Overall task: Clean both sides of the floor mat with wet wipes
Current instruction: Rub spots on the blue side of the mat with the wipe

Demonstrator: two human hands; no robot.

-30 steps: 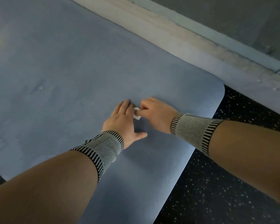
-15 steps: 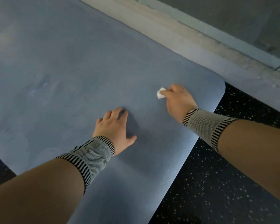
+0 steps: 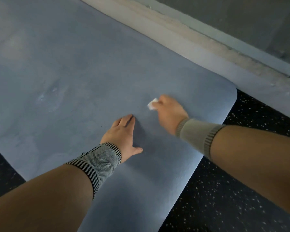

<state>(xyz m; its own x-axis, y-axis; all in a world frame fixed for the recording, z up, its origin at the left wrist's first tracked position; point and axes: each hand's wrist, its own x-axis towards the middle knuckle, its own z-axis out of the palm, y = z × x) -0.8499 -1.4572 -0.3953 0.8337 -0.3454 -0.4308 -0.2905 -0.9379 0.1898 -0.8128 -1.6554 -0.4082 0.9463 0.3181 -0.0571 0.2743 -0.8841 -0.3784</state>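
Observation:
A large blue floor mat lies flat across most of the view, its rounded corner at the right. My right hand grips a small folded white wet wipe and presses it against the mat near that corner. A little nearer to me, my left hand rests flat on the mat with straight fingers and the thumb spread out. Both wrists wear grey striped knit bands. Faint scuffs and damp streaks show on the mat to the left.
Black speckled rubber flooring borders the mat at the right and lower left. A pale concrete ledge runs diagonally along the mat's far edge, with a grey wall behind it.
My right hand, with the wipe, moved away from my left hand toward the mat's corner and has since slid back a little. My left hand stayed flat on the mat.

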